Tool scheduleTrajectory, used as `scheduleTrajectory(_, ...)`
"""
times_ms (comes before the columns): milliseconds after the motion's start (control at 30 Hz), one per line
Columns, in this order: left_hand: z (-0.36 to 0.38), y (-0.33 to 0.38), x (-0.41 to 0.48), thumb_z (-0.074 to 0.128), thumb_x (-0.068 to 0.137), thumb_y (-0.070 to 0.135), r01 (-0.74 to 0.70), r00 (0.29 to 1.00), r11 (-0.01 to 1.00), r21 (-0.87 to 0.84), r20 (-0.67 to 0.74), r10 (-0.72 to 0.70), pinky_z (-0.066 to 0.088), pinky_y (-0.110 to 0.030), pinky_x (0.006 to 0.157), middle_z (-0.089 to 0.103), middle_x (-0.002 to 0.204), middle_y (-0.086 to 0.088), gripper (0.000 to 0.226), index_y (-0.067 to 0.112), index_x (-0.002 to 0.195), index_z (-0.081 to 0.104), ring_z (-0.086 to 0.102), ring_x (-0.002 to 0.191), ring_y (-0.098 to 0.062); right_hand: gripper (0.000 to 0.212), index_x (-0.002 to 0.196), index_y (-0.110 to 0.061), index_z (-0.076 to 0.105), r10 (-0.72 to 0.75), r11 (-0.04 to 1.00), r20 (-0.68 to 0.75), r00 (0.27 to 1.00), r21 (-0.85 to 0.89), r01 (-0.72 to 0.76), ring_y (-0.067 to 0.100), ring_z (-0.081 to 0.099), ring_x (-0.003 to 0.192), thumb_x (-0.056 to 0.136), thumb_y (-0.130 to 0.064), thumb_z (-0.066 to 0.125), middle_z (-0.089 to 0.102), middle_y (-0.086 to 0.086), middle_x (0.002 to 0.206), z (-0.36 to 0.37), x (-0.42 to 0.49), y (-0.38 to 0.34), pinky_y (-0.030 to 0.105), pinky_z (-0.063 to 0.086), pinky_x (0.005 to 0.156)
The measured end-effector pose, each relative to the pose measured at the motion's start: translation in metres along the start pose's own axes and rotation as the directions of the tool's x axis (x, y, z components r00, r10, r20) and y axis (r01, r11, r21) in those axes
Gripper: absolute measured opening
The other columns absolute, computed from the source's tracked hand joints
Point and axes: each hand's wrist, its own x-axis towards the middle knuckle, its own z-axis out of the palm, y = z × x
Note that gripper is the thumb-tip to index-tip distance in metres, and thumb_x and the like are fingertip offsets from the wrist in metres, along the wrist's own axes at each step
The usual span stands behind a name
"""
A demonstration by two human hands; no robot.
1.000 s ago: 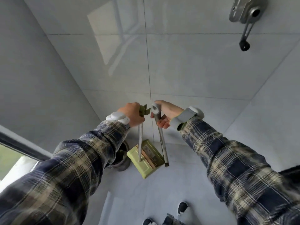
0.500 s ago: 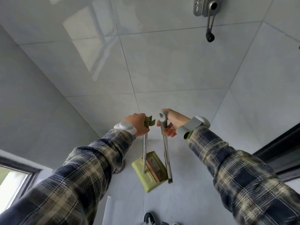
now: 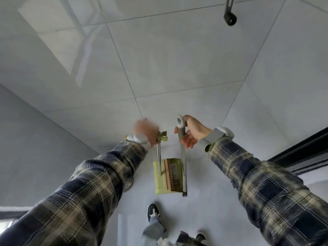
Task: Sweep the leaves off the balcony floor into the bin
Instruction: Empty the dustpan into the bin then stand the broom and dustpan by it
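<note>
Dustpan swung square-on; hands spread apart; black shoe stepped forward.

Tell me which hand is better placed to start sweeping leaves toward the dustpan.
Right, probably. The right hand holds the broom by its handle top, bristle end hanging near the floor. The left hand is occupied carrying the dustpan.

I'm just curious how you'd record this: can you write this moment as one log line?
left hand: holds dustpan handle | right hand: holds broom handle | both tools hang over the floor | leaves: none visible | bin: not in view
</note>
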Motion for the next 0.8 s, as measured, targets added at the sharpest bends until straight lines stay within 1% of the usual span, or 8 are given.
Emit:
scheduleTrajectory(200, 0.027, -0.03, 0.046, 0.063, 0.093, 0.031, -0.061, 0.992, 0.995, -0.083, 0.104, 0.07, 0.043, -0.031, 0.066, 0.065, 0.089, 0.0, 0.013, 0.022, 0.084, 0.059, 0.054, 0.078, -0.02, 0.036, 0.111, -0.002, 0.054, 0.027, 0.981, 0.028, 0.999, 0.191, -0.032, 0.033, 0.059, 0.054, 0.094, -0.01, 0.023, 0.057, 0.022, 0.071, 0.014, 0.049, -0.004, 0.029, 0.05, 0.046)
scheduleTrajectory(300, 0.041, -0.039, 0.06, 0.061, 0.094, 0.028, -0.101, 0.988, 0.992, -0.072, 0.111, 0.109, 0.042, -0.032, 0.065, 0.061, 0.087, 0.0, 0.01, 0.019, 0.09, 0.062, 0.055, 0.081, -0.021, 0.024, 0.113, -0.006, 0.051, -0.045, 0.974, 0.029, 0.999, 0.224, 0.037, 0.033, 0.061, 0.053, 0.097, 0.001, 0.035, 0.057, 0.021, 0.07, 0.026, 0.067, 0.002, 0.032, 0.052, 0.047)
scheduleTrajectory(367, 0.052, -0.044, 0.069, 0.061, 0.093, 0.024, -0.136, 0.981, 0.988, -0.07, 0.129, 0.145, 0.042, -0.031, 0.066, 0.062, 0.09, -0.001, 0.007, 0.019, 0.095, 0.065, 0.057, 0.085, -0.022, 0.015, 0.108, -0.01, 0.049, -0.095, 0.988, -0.034, 0.995, 0.12, 0.099, 0.031, 0.061, 0.049, 0.1, 0.002, 0.046, 0.057, 0.018, 0.068, 0.034, 0.081, 0.007, 0.031, 0.052, 0.043)
scheduleTrajectory(467, 0.068, -0.051, 0.089, 0.058, 0.093, 0.019, -0.169, 0.972, 0.983, -0.072, 0.152, 0.178, 0.043, -0.031, 0.068, 0.063, 0.096, -0.001, 0.007, 0.021, 0.097, 0.065, 0.058, 0.095, -0.022, 0.006, 0.103, -0.014, 0.05, -0.195, 0.979, -0.127, 0.973, -0.093, 0.184, 0.029, 0.061, 0.05, 0.101, -0.017, 0.055, 0.059, 0.012, 0.068, 0.038, 0.109, 0.01, 0.03, 0.051, 0.046)
scheduleTrajectory(533, 0.076, -0.055, 0.1, 0.053, 0.093, 0.013, -0.175, 0.966, 0.981, -0.085, 0.179, 0.188, 0.044, -0.032, 0.072, 0.063, 0.1, -0.001, 0.013, 0.022, 0.095, 0.063, 0.055, 0.101, -0.023, 0.017, 0.105, -0.012, 0.056, -0.289, 0.917, -0.173, 0.941, -0.331, 0.221, 0.029, 0.062, 0.063, 0.099, -0.028, 0.059, 0.062, 0.01, 0.076, 0.041, 0.124, 0.011, 0.028, 0.048, 0.053)
scheduleTrajectory(600, 0.084, -0.058, 0.111, 0.05, 0.091, 0.008, -0.188, 0.963, 0.979, -0.076, 0.18, 0.198, 0.044, -0.033, 0.076, 0.061, 0.101, 0.001, 0.019, 0.022, 0.096, 0.063, 0.05, 0.104, -0.023, 0.029, 0.109, -0.009, 0.061, -0.386, 0.823, -0.22, 0.896, -0.52, 0.228, 0.032, 0.061, 0.087, 0.095, -0.035, 0.063, 0.063, 0.014, 0.091, 0.045, 0.139, 0.014, 0.034, 0.048, 0.068)
scheduleTrajectory(700, 0.099, -0.064, 0.132, 0.051, 0.091, 0.006, -0.256, 0.958, 0.966, -0.035, 0.123, 0.258, 0.04, -0.031, 0.077, 0.06, 0.104, 0.004, 0.025, 0.023, 0.101, 0.067, 0.045, 0.109, -0.024, 0.036, 0.11, -0.008, 0.063, -0.439, 0.791, -0.237, 0.867, -0.56, 0.248, 0.034, 0.059, 0.097, 0.094, -0.04, 0.064, 0.057, 0.018, 0.103, 0.049, 0.156, 0.015, 0.041, 0.05, 0.083)
scheduleTrajectory(800, 0.109, -0.066, 0.146, 0.056, 0.092, 0.008, -0.339, 0.936, 0.941, -0.011, 0.102, 0.338, 0.043, -0.032, 0.078, 0.059, 0.112, 0.004, 0.025, 0.024, 0.109, 0.066, 0.047, 0.114, -0.025, 0.035, 0.1, -0.003, 0.062, -0.475, 0.78, -0.228, 0.85, -0.556, 0.287, 0.031, 0.062, 0.088, 0.096, -0.038, 0.062, 0.06, 0.014, 0.098, 0.053, 0.158, 0.017, 0.042, 0.051, 0.077)
